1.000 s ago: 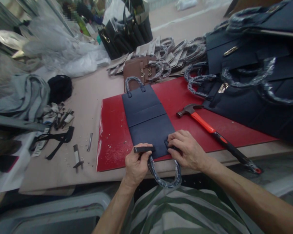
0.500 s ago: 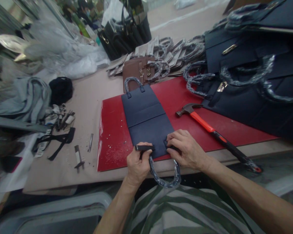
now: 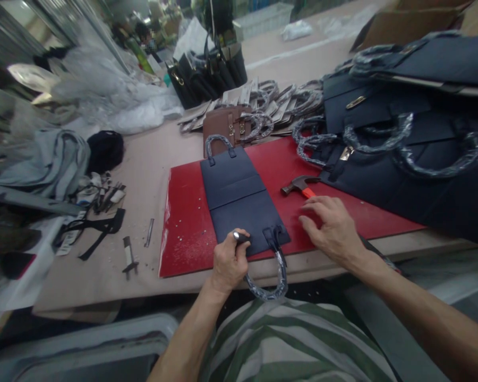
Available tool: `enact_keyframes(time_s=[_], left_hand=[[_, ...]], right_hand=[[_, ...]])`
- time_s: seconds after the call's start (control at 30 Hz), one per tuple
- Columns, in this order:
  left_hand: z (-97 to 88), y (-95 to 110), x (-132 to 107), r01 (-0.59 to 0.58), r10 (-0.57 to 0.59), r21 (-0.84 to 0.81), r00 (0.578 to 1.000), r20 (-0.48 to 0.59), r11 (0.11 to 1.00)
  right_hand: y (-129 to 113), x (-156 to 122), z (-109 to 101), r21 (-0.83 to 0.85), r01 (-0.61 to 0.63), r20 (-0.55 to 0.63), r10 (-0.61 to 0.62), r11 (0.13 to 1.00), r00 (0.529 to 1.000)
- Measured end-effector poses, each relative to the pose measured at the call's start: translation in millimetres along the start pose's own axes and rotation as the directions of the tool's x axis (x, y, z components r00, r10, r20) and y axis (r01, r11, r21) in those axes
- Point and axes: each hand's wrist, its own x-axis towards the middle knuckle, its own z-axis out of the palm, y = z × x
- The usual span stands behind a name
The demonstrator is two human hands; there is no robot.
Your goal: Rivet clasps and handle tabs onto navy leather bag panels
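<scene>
A navy leather bag panel lies flat, its plastic-wrapped handle hanging over the table's front edge. My left hand is closed around a short black punch, its shiny round end facing up, at the panel's lower left corner. The punch's lower tip is hidden by the fingers. To the right, my right hand is open, fingers spread, holding nothing. It hovers over the claw hammer and hides most of its handle. At the far end of the panel is a second wrapped handle.
Beneath the panel lies a red board. Navy bags are piled at right, and a brown bag sits behind. Small metal tools and black straps lie at left. Dark bags stand farther back; a person is beyond.
My right hand has left the handle's fixing and moved right to above the hammer, opening. In my left hand the punch has turned from lying sideways to standing end up.
</scene>
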Motion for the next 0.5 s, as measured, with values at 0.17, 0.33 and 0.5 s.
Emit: enact_keyframes(time_s=[0.17,0.33,0.5], left_hand=[[0.4,0,0,0.037,-0.037,-0.034,0.999,0.015,0.999],[1.3,1,1,0.053,-0.052,-0.054,0.998,0.030,0.997],[1.9,2,2,0.056,-0.055,-0.067,0.998,0.025,0.996]], right_hand=[[27,6,-24,-0.379,-0.228,0.210,0.323,0.897,0.923],[23,25,-33,0.176,-0.771,0.616,0.543,0.612,0.571],[-18,29,-46,0.362,-0.892,0.759,0.470,0.270,0.450]])
